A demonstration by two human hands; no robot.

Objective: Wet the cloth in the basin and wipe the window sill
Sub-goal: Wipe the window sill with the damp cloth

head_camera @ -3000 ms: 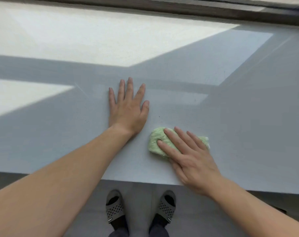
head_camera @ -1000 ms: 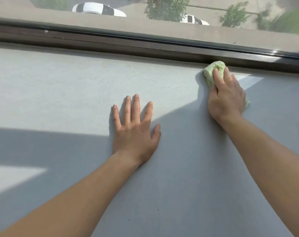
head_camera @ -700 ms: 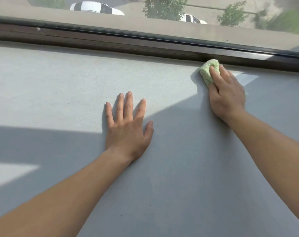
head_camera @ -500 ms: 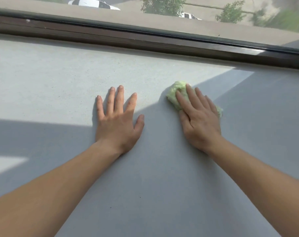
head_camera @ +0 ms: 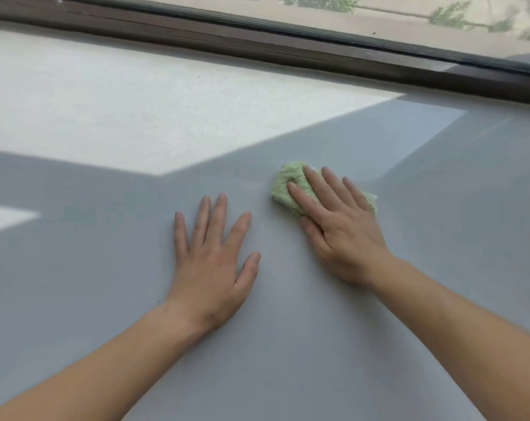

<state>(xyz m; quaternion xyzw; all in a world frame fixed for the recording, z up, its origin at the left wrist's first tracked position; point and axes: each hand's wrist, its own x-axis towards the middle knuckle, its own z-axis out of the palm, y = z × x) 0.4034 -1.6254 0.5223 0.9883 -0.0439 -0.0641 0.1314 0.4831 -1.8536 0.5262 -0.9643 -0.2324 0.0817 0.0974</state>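
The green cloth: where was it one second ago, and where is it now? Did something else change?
The right hand has pulled the green cloth back from the dark window frame toward the person, out of the sunlit patch into the shade, ending near the left hand. Nothing was picked up or released. The left hand stays flat on the sill, and the right palm still presses the cloth down.
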